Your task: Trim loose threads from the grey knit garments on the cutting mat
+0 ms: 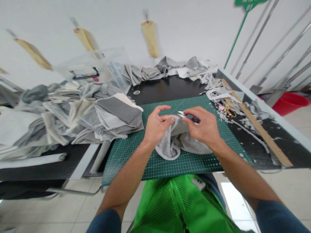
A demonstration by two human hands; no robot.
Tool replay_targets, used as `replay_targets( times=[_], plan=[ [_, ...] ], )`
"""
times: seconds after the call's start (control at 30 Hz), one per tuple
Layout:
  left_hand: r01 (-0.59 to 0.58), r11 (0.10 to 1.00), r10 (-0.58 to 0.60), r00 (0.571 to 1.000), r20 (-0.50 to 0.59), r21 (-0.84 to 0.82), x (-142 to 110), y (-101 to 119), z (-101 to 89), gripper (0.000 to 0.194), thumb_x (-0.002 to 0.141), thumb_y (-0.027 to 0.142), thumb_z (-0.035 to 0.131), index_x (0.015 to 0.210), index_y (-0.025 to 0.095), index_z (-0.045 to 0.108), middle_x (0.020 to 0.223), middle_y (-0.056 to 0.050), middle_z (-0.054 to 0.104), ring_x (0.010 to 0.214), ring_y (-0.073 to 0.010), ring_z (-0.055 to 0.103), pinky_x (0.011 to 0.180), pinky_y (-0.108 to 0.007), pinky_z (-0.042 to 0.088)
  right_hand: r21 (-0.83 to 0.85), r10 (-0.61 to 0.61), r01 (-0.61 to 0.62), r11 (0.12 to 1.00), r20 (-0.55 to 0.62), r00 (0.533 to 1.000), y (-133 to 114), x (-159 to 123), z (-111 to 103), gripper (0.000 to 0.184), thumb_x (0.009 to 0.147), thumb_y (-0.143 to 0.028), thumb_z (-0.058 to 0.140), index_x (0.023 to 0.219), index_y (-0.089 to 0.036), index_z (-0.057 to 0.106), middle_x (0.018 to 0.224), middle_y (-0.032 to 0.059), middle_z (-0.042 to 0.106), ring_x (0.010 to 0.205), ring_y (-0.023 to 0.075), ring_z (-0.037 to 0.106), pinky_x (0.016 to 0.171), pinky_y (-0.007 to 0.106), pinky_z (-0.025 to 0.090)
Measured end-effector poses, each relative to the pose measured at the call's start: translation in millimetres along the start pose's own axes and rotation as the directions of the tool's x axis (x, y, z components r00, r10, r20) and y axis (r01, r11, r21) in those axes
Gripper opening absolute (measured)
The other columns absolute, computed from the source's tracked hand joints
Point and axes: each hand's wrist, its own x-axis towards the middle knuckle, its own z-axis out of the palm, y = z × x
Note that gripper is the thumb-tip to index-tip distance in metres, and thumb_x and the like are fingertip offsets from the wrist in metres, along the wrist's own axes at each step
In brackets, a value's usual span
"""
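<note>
The grey cloth piece (168, 150) lies loosely bunched on the green cutting mat (157, 170), in the near middle of the worktop (167, 87), and its upper edge is raised between the two hands. The left hand (156, 126) is pinching this edge, with the thumb pressed on the cloth and one finger lifted above it. The right hand (204, 126) is closed around small snips (193, 118) with a dark handle; their pale blades point to the left, just beside the raised edge. I cannot tell if the blades touch the cloth.

To the left, a stack of grey fabric pieces (119, 111) lies partly over the mat, and a larger fabric pile (58, 113) spreads farther left. Behind it stands a clear plastic box (85, 69). A small white ring (136, 92) is on the dark surface, at the far side of the mat.

On the right there are gold-handled scissors (229, 112) among pale scraps (212, 89), and a long wooden ruler (262, 129) passes beside them. More folded grey cloths (150, 72) are at the far edge, under a yellow glove (150, 38) which hangs on the wall. A red bucket (291, 103) is on the floor, at the far right.
</note>
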Motion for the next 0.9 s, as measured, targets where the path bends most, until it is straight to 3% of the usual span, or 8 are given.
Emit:
replay_targets(
  times=[0.13,0.43,0.9],
  plan=[
    [-0.001,0.999,0.003,0.999,-0.043,0.051,-0.4,0.0,-0.8,0.064,0.074,0.035,0.095,0.125,0.021,0.061,0.087,-0.003,0.084,0.069,-0.0165,0.077,0.070,-0.026,0.058,0.004,-0.003,0.003,1.000,0.040,0.999,-3.3,-1.1,0.2,0.019,0.090,-0.020,0.074,0.107,-0.024,0.079,0.100,0.0051,0.080,0.081,0.0207,0.072,0.072,0.034,0.060],
    [-0.023,0.997,0.027,0.998,-0.059,0.074,-2.2,-0.3,1.9,0.062,0.075,0.032,0.094,0.127,0.020,0.062,0.090,-0.005,0.086,0.075,-0.0182,0.079,0.075,-0.028,0.059,0.013,-0.037,0.037,0.999,0.039,0.999,-7.0,-2.6,3.3,0.018,0.090,-0.018,0.073,0.107,-0.022,0.079,0.100,0.0060,0.080,0.086,0.0215,0.073,0.075,0.035,0.059],
    [0.061,0.994,-0.064,0.997,-0.037,-0.094,-0.3,-1.9,4.5,0.076,0.068,0.033,0.100,0.131,0.018,0.061,0.083,-0.003,0.084,0.080,-0.0196,0.080,0.082,-0.031,0.059,-0.033,-0.118,0.118,0.992,0.002,0.993,-3.9,-3.5,5.9,0.018,0.094,-0.015,0.070,0.108,-0.021,0.078,0.102,0.0082,0.081,0.094,0.0245,0.075,0.084,0.039,0.062]
  ],
)
